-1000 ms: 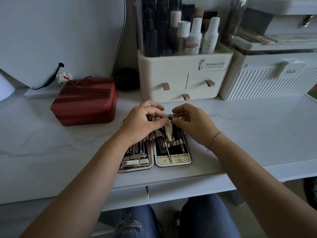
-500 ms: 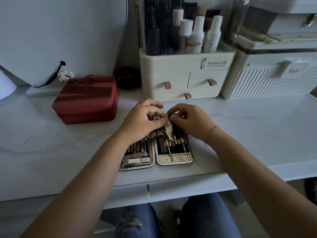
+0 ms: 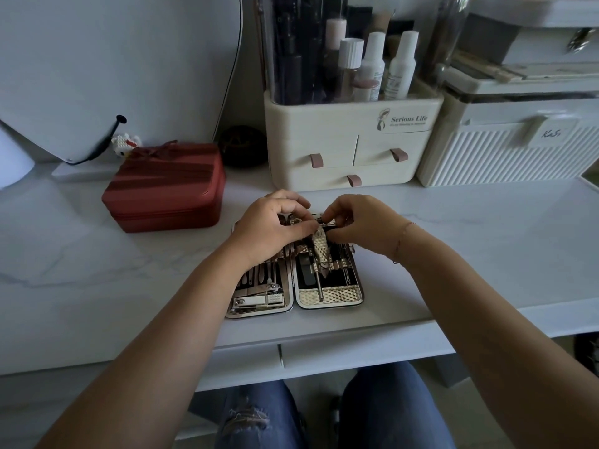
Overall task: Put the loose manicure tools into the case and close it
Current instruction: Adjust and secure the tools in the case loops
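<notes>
A gold manicure case (image 3: 327, 294) lies open flat on the white desk, near the front edge. Its left half holds several metal tools and a nail clipper (image 3: 257, 300) under straps. The right half has a gold patterned strap (image 3: 321, 251) and a thin metal tool (image 3: 319, 283) lying lengthwise. My left hand (image 3: 272, 226) and my right hand (image 3: 363, 226) meet over the far end of the case, fingers curled, pinching a small metal tool (image 3: 319, 221) between them. What the tool is stays hidden by my fingers.
A red zipped box (image 3: 165, 187) sits to the left. Behind the case stand a cream cosmetics organiser (image 3: 350, 150) with bottles and a white ribbed storage box (image 3: 505, 150). A mirror (image 3: 113, 59) leans at the back left. The desk edge runs just below the case.
Both hands have stayed over the far end of the case, fingers shifting slightly. The camera has drifted a little.
</notes>
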A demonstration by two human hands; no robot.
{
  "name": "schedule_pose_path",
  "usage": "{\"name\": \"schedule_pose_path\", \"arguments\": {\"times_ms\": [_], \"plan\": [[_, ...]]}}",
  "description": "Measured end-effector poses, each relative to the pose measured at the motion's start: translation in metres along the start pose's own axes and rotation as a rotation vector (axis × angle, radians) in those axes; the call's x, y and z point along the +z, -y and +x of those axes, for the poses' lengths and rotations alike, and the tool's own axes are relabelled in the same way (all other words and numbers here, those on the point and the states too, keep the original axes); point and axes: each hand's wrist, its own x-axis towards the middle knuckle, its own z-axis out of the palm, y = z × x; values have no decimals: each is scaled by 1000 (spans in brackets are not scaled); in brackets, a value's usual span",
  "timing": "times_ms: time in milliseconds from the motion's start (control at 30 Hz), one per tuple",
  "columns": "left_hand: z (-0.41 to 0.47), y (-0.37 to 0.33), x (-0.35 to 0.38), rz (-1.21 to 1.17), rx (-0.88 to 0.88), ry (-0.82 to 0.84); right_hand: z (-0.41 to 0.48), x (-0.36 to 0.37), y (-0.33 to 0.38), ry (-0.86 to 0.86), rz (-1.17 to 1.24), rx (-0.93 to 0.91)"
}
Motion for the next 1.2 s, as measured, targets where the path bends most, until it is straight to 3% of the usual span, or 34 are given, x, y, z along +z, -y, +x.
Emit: {"name": "schedule_pose_path", "arguments": {"times_ms": [167,467,700,1200], "plan": [[1,0,1,-11,26,9,-8,-3,1,38,220,0],[5,8,3,24,12,-80,-1,7,11,-21,-85,50],[5,10,1,52,-9,-94,1,4,10,-62,-25,155],[3,12,-4,78,-50,-5,6,1,15,59,-112,122]]}}
